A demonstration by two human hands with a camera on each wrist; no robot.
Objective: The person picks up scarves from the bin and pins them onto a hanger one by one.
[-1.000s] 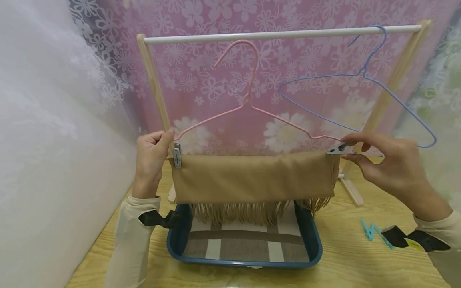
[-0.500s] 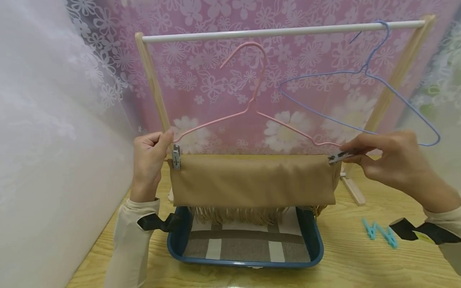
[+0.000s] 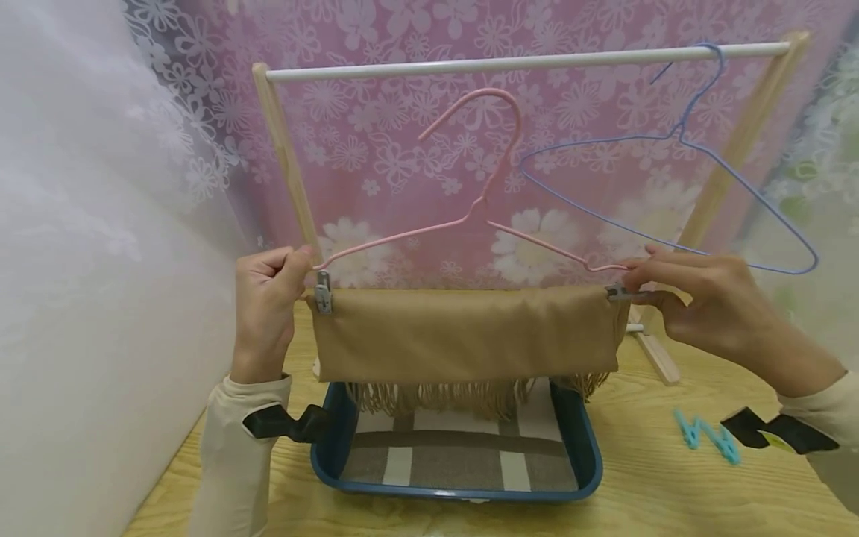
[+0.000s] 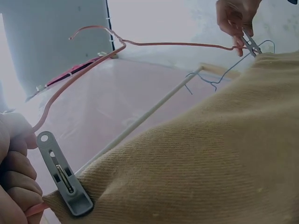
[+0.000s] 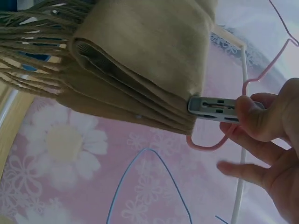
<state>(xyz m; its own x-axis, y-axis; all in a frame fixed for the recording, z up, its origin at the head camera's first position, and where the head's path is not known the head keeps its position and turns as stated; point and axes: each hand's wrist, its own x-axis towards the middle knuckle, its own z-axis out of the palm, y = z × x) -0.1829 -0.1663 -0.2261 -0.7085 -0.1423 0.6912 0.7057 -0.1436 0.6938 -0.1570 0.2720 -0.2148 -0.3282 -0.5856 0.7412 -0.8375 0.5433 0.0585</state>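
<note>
A folded tan scarf (image 3: 470,335) with a fringe hangs over the lower bar of a pink wire hanger (image 3: 403,235). My left hand (image 3: 268,309) grips the hanger's left end, its fingers curled round the wire. Just beside it a grey clothespin (image 4: 65,175) clamps the scarf's left top corner. At the other end my right hand (image 3: 711,313) pinches a second grey clothespin (image 5: 217,108) between thumb and finger. That pin's tip sits on the folded layers at the scarf's right top corner, near the hanger's bend.
A blue wire hanger (image 3: 681,138) hangs on the white rod (image 3: 470,67) of a wooden rack behind. Below the scarf stands a dark blue basin (image 3: 456,492) holding a striped grey and white cloth (image 3: 463,466). Two turquoise clothespins (image 3: 708,438) lie on the wooden table (image 3: 644,477).
The hanger's hook has tipped right and slightly down. My left hand has shifted a little left. The right clothespin dipped to a slant, then turned nearer level at the scarf's corner.
</note>
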